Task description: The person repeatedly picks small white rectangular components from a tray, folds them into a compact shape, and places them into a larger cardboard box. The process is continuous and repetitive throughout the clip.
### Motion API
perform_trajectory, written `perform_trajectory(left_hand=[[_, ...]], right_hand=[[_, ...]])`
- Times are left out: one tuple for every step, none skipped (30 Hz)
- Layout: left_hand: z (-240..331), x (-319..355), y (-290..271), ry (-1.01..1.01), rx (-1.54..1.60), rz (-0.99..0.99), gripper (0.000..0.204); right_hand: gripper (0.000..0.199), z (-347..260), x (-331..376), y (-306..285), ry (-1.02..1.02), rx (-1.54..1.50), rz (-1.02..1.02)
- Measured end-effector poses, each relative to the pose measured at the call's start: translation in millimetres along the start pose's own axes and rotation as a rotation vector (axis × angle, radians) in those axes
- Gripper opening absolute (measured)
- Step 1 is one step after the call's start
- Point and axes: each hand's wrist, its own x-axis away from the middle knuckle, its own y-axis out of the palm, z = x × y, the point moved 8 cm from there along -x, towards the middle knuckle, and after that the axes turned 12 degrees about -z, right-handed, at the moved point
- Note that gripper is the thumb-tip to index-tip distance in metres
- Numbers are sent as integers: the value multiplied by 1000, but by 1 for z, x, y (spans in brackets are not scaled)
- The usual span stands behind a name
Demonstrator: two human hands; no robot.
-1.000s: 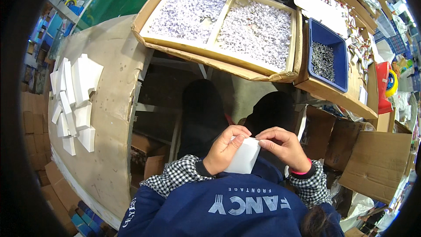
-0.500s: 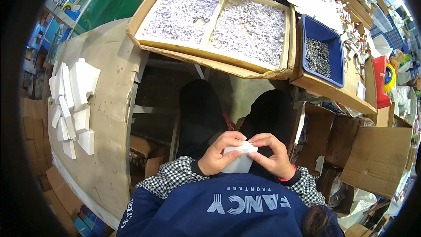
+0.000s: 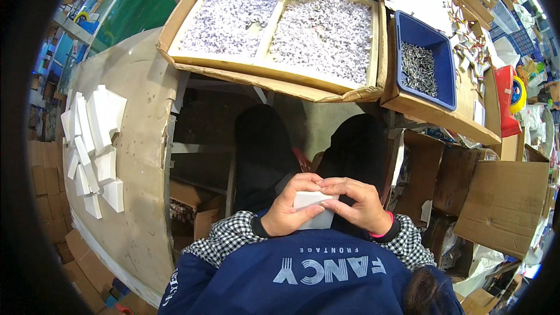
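Close to my body, above my lap, I hold a small white box [image 3: 310, 199] between both hands. My left hand [image 3: 290, 207] grips its left side, with the thumb along the near face and the fingers over the far edge. My right hand [image 3: 357, 203] closes on the right side, its fingertips on the top edge beside the left fingers. The box's lower part hangs in front of my dark blue apron. Whether anything is inside the box cannot be seen.
White boxes [image 3: 96, 140] lie piled on the table [image 3: 137, 157] at left. Ahead, a two-part tray [image 3: 262, 61] holds many small white pieces. Right of it, a blue bin [image 3: 444, 61] contains metal screw-like parts. Open cardboard boxes [image 3: 499, 207] stand at lower right.
My right fingers have shifted left along the box's top edge, closer to the left fingers. The view has shifted slightly. Both hands still hold the white box.
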Motion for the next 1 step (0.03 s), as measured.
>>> perform_trajectory(left_hand=[[-1, 0, 0, -6, 6, -1, 40]], right_hand=[[24, 0, 0, 0, -12, -6, 11]])
